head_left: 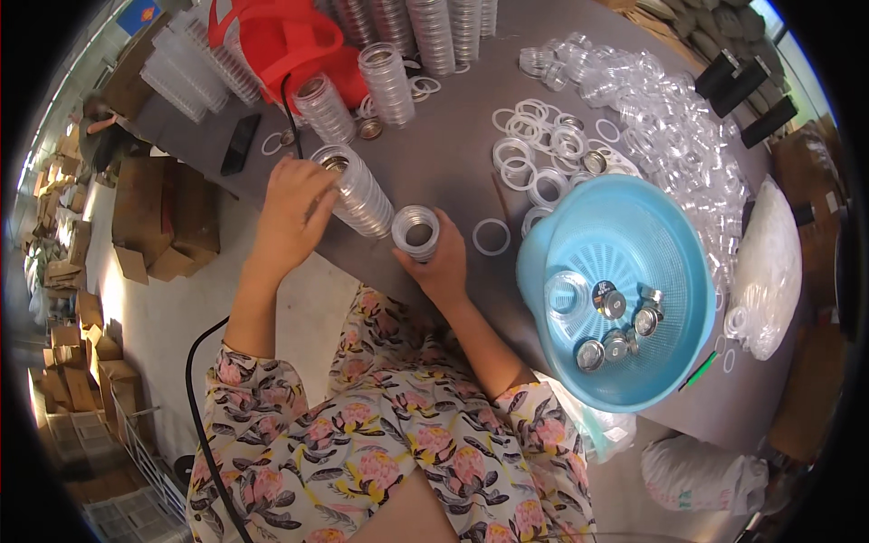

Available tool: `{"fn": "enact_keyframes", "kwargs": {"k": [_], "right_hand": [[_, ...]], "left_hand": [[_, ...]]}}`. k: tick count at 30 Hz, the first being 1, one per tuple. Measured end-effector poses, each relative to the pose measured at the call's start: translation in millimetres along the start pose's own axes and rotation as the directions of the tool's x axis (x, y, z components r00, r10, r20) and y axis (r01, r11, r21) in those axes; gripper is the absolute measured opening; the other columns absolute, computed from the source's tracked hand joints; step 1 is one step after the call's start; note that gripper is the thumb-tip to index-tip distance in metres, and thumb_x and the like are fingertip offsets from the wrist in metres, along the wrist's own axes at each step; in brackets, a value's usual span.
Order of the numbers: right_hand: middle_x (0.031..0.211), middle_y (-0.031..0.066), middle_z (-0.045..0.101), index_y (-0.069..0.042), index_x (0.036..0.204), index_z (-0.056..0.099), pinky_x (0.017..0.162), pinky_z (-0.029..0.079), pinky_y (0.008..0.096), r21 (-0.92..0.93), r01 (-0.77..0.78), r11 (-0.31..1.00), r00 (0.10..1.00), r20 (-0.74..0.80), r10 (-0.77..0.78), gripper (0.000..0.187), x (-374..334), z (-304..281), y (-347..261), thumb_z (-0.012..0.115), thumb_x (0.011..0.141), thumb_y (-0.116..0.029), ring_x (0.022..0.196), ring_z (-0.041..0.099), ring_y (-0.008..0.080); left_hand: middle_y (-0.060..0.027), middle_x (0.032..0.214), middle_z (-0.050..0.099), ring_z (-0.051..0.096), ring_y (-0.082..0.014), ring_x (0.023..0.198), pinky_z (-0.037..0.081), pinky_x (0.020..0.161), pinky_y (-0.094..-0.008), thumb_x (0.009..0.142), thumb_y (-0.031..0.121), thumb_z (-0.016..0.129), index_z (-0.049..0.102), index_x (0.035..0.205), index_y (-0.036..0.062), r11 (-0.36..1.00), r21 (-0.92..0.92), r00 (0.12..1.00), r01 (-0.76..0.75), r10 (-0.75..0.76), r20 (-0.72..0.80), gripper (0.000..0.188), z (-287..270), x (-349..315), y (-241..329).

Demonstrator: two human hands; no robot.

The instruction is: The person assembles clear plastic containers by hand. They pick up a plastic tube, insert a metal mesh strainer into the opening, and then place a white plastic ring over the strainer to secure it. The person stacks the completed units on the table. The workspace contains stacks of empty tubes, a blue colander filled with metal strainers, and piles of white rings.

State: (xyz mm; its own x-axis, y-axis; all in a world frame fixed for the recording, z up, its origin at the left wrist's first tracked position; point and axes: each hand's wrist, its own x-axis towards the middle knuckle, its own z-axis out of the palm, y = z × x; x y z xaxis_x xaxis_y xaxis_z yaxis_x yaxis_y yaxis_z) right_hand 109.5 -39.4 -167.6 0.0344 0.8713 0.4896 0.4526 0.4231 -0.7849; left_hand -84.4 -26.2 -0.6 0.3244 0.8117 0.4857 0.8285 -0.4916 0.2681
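My left hand (pixel 294 210) is at the top end of a leaning stack of clear round plastic pieces (pixel 367 204); its fingers are apart and lie against the side. A metallic disc (pixel 336 165) shows inside the top of that stack. My right hand (pixel 445 264) is closed round a clear round plastic jar (pixel 417 217), whose open mouth faces up, just right of the stack's lower end. A dark round bottom shows inside the jar. On the grey table beside my right hand lies a single white ring (pixel 491 237).
A blue plastic basket (pixel 697 353) at the right holds several metal lids (pixel 590 355). Beyond it are loose white rings (pixel 518 149) and a heap of clear plastic pieces (pixel 670 118). Further stacks (pixel 386 83), a red bag (pixel 290 45) and a phone (pixel 240 145) lie towards the far left.
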Motion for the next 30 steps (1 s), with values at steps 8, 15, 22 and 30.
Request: {"fn": "enact_keyframes", "kwargs": {"k": [8,15,22,30], "right_hand": [[0.112,0.017,0.055,-0.002,0.126,0.043,0.089,0.042,0.0416,-0.006,0.006,1.0,0.997,-0.083,-0.007,0.081,-1.7,8.6,8.7,0.082,0.059,-0.027,0.105,0.053,0.0344],[0.114,0.0192,0.054,-0.002,0.126,0.043,0.09,0.041,0.0435,0.107,0.02,0.994,0.998,-0.059,-0.014,0.081,-0.7,16.9,22.0,0.08,0.06,-0.032,0.107,0.052,0.0356],[0.114,0.0207,0.053,-0.002,0.126,0.041,0.09,0.04,0.0468,0.08,-0.001,0.997,1.0,-0.02,0.002,0.085,5.4,6.7,9.9,0.081,0.057,-0.031,0.106,0.052,0.0392],[0.114,0.0206,0.054,-0.001,0.126,0.041,0.088,0.042,0.0468,0.095,0.032,0.995,0.999,-0.045,-0.028,0.08,2.2,18.4,25.8,0.08,0.061,-0.026,0.104,0.053,0.0393]], "left_hand": [[-0.0102,0.096,0.056,0.051,-0.0309,0.097,0.034,0.095,-0.046,0.073,0.006,0.065,0.06,0.103,0.0044,0.97,0.205,0.958,-0.129,0.176,-0.228,0.03,11.8,3.9,21.3],[-0.0067,0.094,0.057,0.054,-0.0283,0.094,0.042,0.087,-0.0417,0.07,0.01,0.07,0.062,0.092,0.0097,0.611,-0.627,0.718,-0.483,0.686,0.116,0.024,73.4,51.1,161.6],[-0.0014,0.097,0.061,0.055,-0.0202,0.095,0.038,0.086,-0.0359,0.074,0.016,0.06,0.068,0.091,0.0155,0.45,-0.537,-0.03,-0.714,0.746,0.665,0.019,183.4,48.4,272.1],[-0.002,0.092,0.064,0.056,-0.0218,0.093,0.039,0.082,-0.0391,0.067,0.01,0.066,0.063,0.085,0.0111,0.394,-0.66,0.585,-0.64,0.806,-0.086,0.019,125.2,65.6,226.5]]}}
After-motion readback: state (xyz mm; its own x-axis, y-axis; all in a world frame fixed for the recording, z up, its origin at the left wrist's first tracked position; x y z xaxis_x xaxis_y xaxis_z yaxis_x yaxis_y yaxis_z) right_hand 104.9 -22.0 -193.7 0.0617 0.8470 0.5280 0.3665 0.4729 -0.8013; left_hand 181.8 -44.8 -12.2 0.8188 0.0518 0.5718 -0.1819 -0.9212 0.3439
